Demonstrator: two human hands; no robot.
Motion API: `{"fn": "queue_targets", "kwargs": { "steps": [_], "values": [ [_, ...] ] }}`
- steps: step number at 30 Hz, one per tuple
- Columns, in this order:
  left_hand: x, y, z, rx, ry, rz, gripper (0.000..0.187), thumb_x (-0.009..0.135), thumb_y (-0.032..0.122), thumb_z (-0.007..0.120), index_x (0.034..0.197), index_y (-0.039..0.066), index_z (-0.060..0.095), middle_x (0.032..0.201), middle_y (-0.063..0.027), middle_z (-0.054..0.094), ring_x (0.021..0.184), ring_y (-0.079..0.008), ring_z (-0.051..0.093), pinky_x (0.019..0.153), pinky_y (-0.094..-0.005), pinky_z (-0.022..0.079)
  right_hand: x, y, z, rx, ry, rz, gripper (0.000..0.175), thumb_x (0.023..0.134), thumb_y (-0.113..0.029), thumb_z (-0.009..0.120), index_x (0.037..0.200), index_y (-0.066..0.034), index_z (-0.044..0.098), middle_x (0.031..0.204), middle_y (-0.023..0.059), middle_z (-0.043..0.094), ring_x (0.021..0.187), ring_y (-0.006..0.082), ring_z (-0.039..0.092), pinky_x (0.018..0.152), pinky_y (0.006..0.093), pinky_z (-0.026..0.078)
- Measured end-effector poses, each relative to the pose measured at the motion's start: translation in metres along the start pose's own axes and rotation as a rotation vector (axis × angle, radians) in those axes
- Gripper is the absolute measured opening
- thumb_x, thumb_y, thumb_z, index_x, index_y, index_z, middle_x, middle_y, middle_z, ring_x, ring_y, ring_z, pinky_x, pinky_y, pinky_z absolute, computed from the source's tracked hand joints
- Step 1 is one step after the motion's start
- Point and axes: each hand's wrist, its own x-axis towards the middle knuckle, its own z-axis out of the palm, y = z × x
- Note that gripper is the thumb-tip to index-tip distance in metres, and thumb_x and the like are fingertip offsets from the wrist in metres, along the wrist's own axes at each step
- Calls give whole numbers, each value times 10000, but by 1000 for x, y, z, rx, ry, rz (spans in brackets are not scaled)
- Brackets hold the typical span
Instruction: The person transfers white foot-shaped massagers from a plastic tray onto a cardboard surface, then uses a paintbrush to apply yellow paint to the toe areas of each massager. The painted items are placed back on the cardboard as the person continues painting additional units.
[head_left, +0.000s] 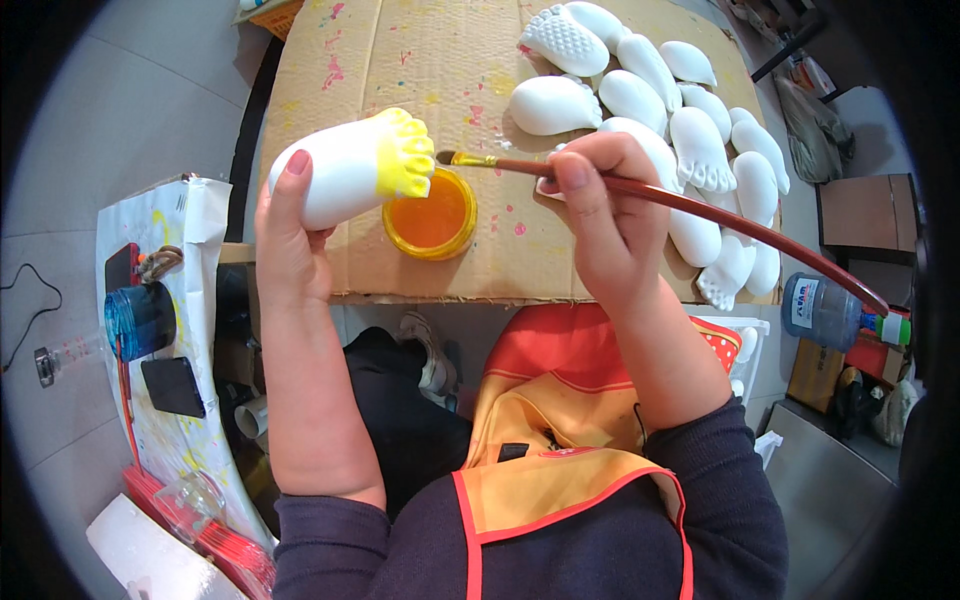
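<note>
My left hand (289, 217) holds a white foot-shaped piece (330, 176) sideways, its toe end coated yellow and pointing right. My right hand (619, 210) grips a paintbrush with a long red-brown handle (720, 214). The brush's dark bristle tip lies just right of the yellow toes; whether it touches them I cannot tell. Below the toes stands an open jar of orange-yellow liquid (429, 217) on the cardboard sheet (360, 262). Behind and beside my right hand lie several plain white foot-shaped pieces (634, 101), some with toes showing, one with a dimpled sole.
On a paper-covered side table (199, 270) at left are a blue jar (140, 322), a black phone (173, 386) and thin brushes (127, 405). A large water bottle (821, 311) lies at right. An orange basket (279, 19) shows at the top left.
</note>
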Motion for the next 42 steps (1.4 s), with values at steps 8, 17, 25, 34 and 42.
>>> {"fn": "queue_targets", "kwargs": {
  "steps": [8, 17, 25, 34, 42],
  "values": [
    [-3, 0, 0, 31, -15, 90, 669, 722, 457, 704, 1186, 22, 499, 1096, -106, 575, 1037, -205, 570, 889, -320, 471, 1, -4, -9, -107, -263, -29, 104, 925, -100, 512, 882, -6, 514, 828, 56, 541, 727, 100, 506, 668, 227, 429],
    [-4, 1, -1, 5, -39, 92, 658, 735, 432, 702, 1190, 5, 492, 1116, -115, 572, 1052, -213, 564, 904, -327, 463, 2, -3, -2, 19, -25, -53, 123, 865, -83, 600, 785, -5, 549, 658, 62, 518, 569, 165, 477, 531, 255, 373],
    [-5, 2, 0, 26, -50, 100, 666, 735, 434, 701, 1197, 4, 489, 1115, -114, 571, 1061, -212, 554, 907, -331, 453, 4, -1, -1, -34, -51, -72, 128, 869, -84, 597, 778, -8, 549, 665, 66, 524, 571, 168, 485, 529, 267, 384],
    [-6, -1, -4, 41, -48, 111, 685, 728, 440, 705, 1204, 2, 481, 1121, -111, 568, 1061, -220, 552, 914, -336, 445, 5, -3, -5, -11, -61, -18, 127, 861, -85, 602, 775, -5, 551, 691, 83, 540, 597, 197, 506, 544, 285, 398],
    [-7, 1, -2, 10, -82, 104, 693, 696, 430, 735, 1192, 17, 483, 1091, -108, 564, 1037, -207, 549, 913, -330, 432, 3, -4, -3, -8, 7, -70, 108, 866, -85, 592, 807, 0, 561, 702, 77, 548, 613, 189, 510, 559, 275, 401]
  ]
}}
